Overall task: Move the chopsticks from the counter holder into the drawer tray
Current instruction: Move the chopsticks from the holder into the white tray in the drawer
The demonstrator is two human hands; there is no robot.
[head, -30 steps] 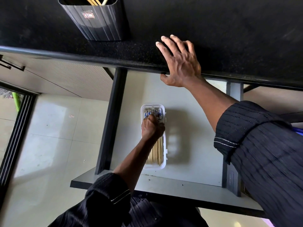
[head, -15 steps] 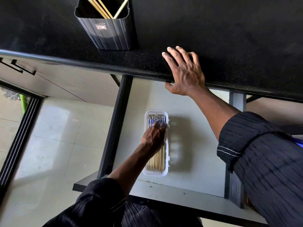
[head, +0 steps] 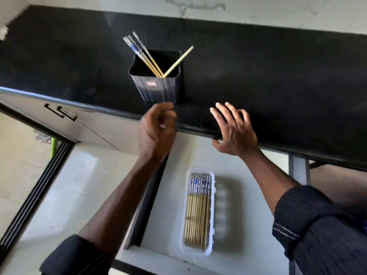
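Observation:
A dark ribbed holder [head: 156, 84] stands on the black counter [head: 258, 66] near its front edge, with several chopsticks [head: 147, 56] leaning in it. Below, a white tray [head: 212, 215] lies in the open drawer [head: 248, 225] and holds several chopsticks [head: 197, 211] side by side. My left hand [head: 155, 130] is raised just below and in front of the holder, blurred, fingers loosely curled, holding nothing. My right hand [head: 234, 130] rests flat on the counter's front edge, fingers spread.
A closed cabinet front with a black handle [head: 59, 113] is left of the drawer. A pale tiled floor [head: 59, 185] and a dark sliding-door track [head: 37, 193] lie at lower left. A light wall runs behind the counter.
My left hand has left the tray and risen to the counter edge below the holder. The view has tilted upward, showing the whole holder. My right hand stays on the counter edge.

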